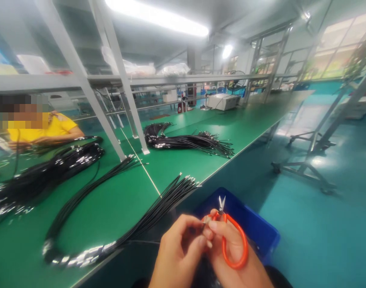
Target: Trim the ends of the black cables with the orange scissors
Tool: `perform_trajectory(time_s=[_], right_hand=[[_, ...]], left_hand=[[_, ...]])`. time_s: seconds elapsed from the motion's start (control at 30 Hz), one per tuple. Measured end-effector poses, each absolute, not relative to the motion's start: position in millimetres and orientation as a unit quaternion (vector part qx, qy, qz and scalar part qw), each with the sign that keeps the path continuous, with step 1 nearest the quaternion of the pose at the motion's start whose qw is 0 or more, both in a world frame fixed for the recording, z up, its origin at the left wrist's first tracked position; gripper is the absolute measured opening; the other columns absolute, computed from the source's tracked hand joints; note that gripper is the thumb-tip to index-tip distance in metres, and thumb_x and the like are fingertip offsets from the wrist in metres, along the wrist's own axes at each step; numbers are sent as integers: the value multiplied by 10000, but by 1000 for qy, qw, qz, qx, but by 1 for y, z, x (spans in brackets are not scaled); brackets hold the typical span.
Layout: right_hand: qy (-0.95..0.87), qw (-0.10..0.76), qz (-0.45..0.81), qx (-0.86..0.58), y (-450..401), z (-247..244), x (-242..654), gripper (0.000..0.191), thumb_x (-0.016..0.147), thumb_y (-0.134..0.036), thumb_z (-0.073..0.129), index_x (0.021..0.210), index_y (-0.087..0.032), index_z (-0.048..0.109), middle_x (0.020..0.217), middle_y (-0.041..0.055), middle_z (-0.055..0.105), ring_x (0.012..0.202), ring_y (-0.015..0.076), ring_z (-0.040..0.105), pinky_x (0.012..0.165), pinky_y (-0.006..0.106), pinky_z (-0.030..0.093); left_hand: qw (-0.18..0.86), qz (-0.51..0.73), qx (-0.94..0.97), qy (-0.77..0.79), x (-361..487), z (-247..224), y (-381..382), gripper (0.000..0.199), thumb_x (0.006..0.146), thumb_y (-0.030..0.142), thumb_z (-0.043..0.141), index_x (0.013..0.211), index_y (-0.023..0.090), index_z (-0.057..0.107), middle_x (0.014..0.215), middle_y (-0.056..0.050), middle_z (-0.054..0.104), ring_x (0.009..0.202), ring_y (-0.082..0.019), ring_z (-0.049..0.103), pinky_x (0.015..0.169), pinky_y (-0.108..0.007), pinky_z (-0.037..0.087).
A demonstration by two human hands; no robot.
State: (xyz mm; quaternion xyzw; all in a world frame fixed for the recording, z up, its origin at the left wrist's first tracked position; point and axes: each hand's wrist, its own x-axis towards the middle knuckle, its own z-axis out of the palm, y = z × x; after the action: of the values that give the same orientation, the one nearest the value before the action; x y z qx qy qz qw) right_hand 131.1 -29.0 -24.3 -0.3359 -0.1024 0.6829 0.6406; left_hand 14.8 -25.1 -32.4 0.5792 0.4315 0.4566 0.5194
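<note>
Orange-handled scissors [235,244] rest in my right hand [228,234], one handle loop over the hand and the slightly parted blades pointing away from me. The thumb and fingertips of that hand meet those of my left hand [183,244], which is closed in a pinch. Between the fingertips is a small dark piece, apparently the end of a thin black cable [145,242] that runs from the table edge behind my left hand. Fingers cover most of it. A bundle of black cables [159,204] with light tips curves over the green table [107,208], left of my hands.
Another black cable bundle [186,142] lies farther back, and a large pile [51,172] is at left. A blue bin [261,228] stands below my right hand. Metal shelf posts [125,92] rise from the table. A person in yellow [57,128] sits across at left.
</note>
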Motion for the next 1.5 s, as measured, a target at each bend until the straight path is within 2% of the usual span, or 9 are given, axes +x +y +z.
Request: perform_trajectory(time_s=[0.2,0.37,0.57,0.77,1.0,1.13,1.3,1.4,1.5], right_hand=[[-155,660,669,-305,-28,-30,132,145,633,-223,732,729,-212,625,559,-34,566,529,129,482,536,253,425],[-243,675,592,-367,-25,-31,139,325,671,-225,771,911,-233,553,843,-12,696,606,86,521,582,195,425],[-272,698,539,-385,-25,-29,126,295,675,-254,766,840,-234,521,625,-75,607,536,79,522,542,187,435],[-312,713,405,-480,-34,-39,124,222,699,-224,704,820,-258,522,594,-89,580,508,83,545,516,182,441],[-486,684,225,-496,-33,-52,136,217,752,-180,637,936,-271,566,867,5,696,657,139,643,601,234,538],[-567,647,81,-503,-31,-48,134,187,776,-131,593,903,-263,558,737,-27,677,593,121,636,556,194,517],[-631,622,-89,-454,-28,-46,133,259,753,-33,535,926,-227,539,663,-10,643,563,152,622,553,246,506],[-616,625,-65,-475,-34,-52,130,278,724,-26,531,879,-256,553,611,-28,608,509,156,589,510,254,478],[-532,628,151,-548,-46,-56,125,205,696,-104,594,801,-279,578,605,-38,597,474,147,552,494,254,456]], left_hand=[[546,449,574,413,13,-38,-19,103,819,265,596,761,182,617,695,-2,650,648,-145,591,632,-228,466],[564,450,550,421,11,-37,-15,152,758,304,667,720,161,637,635,24,577,571,-104,472,553,-191,388],[617,498,471,388,20,-36,-17,254,663,367,750,631,153,618,582,30,569,522,-81,399,543,-191,360],[637,496,425,409,17,-39,-17,307,633,402,772,624,151,595,513,55,478,476,-65,343,450,-163,270],[634,495,438,403,17,-40,-16,266,655,361,759,633,149,600,520,58,477,480,-63,355,452,-159,283],[624,501,448,399,21,-36,-18,217,644,309,760,629,144,620,551,40,556,487,-67,396,498,-177,343],[595,523,432,432,24,-31,-23,187,636,281,749,610,144,624,551,30,585,486,-74,424,483,-178,340],[580,539,419,444,19,-33,-22,193,666,306,743,642,152,629,560,43,560,487,-65,407,469,-164,329],[569,549,426,441,13,-37,-18,190,684,319,744,683,160,641,589,44,546,510,-69,417,489,-162,354]])
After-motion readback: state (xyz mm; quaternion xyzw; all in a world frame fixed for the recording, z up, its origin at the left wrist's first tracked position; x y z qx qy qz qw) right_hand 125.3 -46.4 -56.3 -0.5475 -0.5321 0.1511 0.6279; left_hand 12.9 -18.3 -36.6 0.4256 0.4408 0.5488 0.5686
